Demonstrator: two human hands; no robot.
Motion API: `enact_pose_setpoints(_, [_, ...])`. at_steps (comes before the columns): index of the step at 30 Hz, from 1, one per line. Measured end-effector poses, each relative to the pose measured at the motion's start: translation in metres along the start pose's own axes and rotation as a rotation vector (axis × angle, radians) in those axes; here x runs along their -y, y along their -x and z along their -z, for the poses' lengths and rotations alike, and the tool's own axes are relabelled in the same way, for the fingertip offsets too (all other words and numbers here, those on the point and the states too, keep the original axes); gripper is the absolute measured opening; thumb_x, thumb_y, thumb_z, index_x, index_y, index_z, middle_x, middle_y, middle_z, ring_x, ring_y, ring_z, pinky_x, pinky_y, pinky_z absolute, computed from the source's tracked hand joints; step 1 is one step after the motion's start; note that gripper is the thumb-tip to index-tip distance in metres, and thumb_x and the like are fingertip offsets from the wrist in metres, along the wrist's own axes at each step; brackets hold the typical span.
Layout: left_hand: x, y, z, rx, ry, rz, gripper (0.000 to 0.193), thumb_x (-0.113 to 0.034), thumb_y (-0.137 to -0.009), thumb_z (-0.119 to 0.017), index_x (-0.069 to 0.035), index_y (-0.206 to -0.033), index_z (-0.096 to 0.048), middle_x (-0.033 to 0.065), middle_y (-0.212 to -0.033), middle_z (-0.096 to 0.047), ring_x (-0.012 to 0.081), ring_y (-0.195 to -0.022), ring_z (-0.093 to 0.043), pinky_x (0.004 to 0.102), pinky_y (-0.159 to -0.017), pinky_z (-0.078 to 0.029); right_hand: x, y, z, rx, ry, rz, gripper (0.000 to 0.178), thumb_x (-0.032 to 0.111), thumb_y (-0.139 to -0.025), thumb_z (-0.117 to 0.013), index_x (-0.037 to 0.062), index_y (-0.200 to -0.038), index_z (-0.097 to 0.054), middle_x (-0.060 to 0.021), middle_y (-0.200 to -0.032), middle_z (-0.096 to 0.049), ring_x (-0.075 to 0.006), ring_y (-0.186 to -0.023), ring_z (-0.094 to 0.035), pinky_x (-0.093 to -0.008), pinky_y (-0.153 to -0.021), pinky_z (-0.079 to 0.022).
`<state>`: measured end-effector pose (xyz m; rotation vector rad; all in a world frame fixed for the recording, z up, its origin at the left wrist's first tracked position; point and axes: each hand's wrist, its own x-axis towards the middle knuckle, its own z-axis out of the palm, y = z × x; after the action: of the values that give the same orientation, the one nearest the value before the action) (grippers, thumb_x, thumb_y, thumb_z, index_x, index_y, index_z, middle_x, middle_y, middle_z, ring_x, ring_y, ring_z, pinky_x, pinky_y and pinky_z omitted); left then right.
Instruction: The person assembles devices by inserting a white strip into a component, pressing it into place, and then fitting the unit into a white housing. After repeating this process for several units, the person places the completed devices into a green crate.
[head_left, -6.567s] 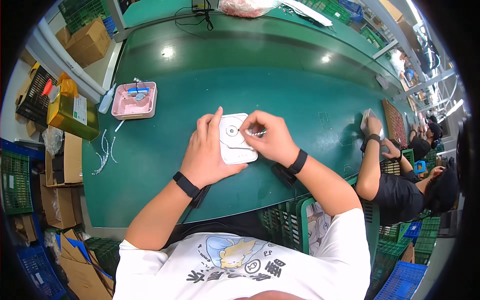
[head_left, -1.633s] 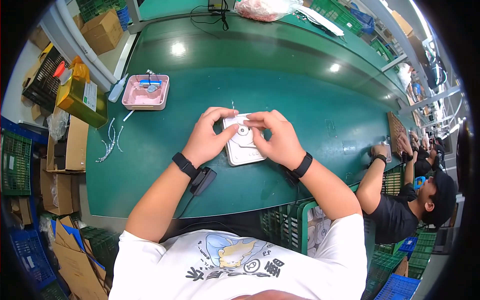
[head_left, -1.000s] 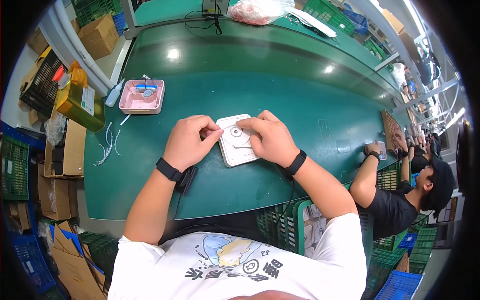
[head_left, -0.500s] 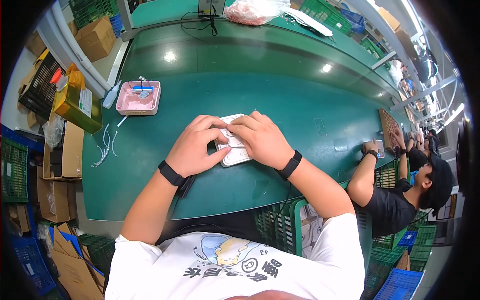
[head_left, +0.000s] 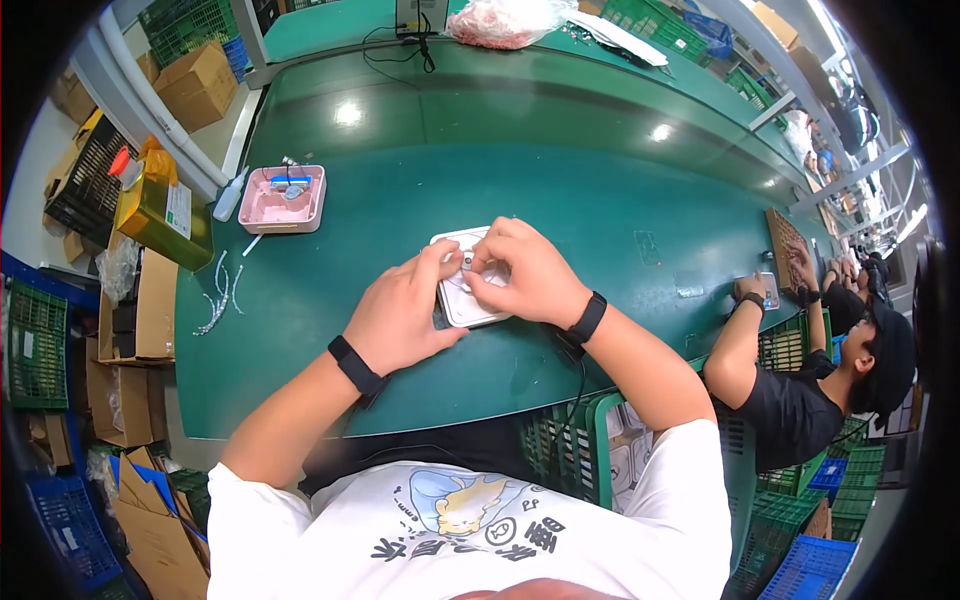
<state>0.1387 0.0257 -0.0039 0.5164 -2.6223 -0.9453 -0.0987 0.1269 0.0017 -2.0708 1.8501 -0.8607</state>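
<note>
At the far left of the frame a yellow can (head_left: 160, 205) stands off the green surface (head_left: 620, 180), and a pink tray (head_left: 285, 198) of small parts sits on it in the upper left, well apart from my work. None of that matters for now.

My left hand (head_left: 400, 320) lies over the left edge of the white plate (head_left: 465, 295) at the middle of the frame, palm down, its fingers (head_left: 440, 262) curled onto the top. I want this hand to pin the plate flat so it cannot slide or tip.

My right hand (head_left: 525, 275) comes in from the right, its fingers (head_left: 487, 262) pinched together on a small part (head_left: 466, 262) near the plate's upper middle. The part is too small to name. I judge the fine work belongs here: press straight down, light and even, with both thumbs close so the piece seats squarely rather than skewing.

At the right edge another person's hand (head_left: 750, 290) works on its own piece, well clear of mine.
</note>
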Motion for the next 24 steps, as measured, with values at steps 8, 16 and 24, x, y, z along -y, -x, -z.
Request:
enact_pose_setpoints(8, [0.019,-0.004,0.007,0.073,0.118,-0.116,0.107,-0.017,-0.079,-0.1,-0.005,-0.166,-0.039,0.0193,-0.161,-0.068,0.0395,-0.153,-0.061,0.0474,-0.125,-0.053,-0.005,0.001,0.006,0.057,-0.124,-0.242,0.021,0.021,-0.078,-0.096,0.0072,-0.084,-0.082,-0.0057,-0.095,-0.066,-0.0237,-0.094,-0.067,-0.0382,-0.082,-0.057])
enact_pose_setpoints(16, [0.014,-0.001,0.002,0.002,0.019,-0.17,0.083,-0.022,-0.081,-0.097,-0.007,-0.154,-0.06,0.0194,-0.159,-0.067,0.0387,-0.155,-0.06,0.0482,-0.124,-0.054,-0.009,0.001,0.007,0.024,-0.157,-0.181,0.018,0.016,-0.077,-0.09,0.0072,-0.088,-0.079,-0.0059,-0.096,-0.067,-0.0249,-0.096,-0.068,-0.0375,-0.083,-0.057])
enact_pose_setpoints(24, [0.0,-0.007,-0.002,-0.026,-0.255,-0.28,0.069,-0.033,-0.082,-0.094,-0.006,-0.142,-0.072,0.0157,-0.148,-0.072,0.0371,-0.147,-0.065,0.0493,-0.117,-0.058,-0.028,0.005,0.007,-0.052,-0.172,0.019,0.019,0.014,-0.08,-0.087,0.0064,-0.093,-0.076,-0.0104,-0.107,-0.073,-0.0301,-0.107,-0.071,-0.0417,-0.098,-0.059])
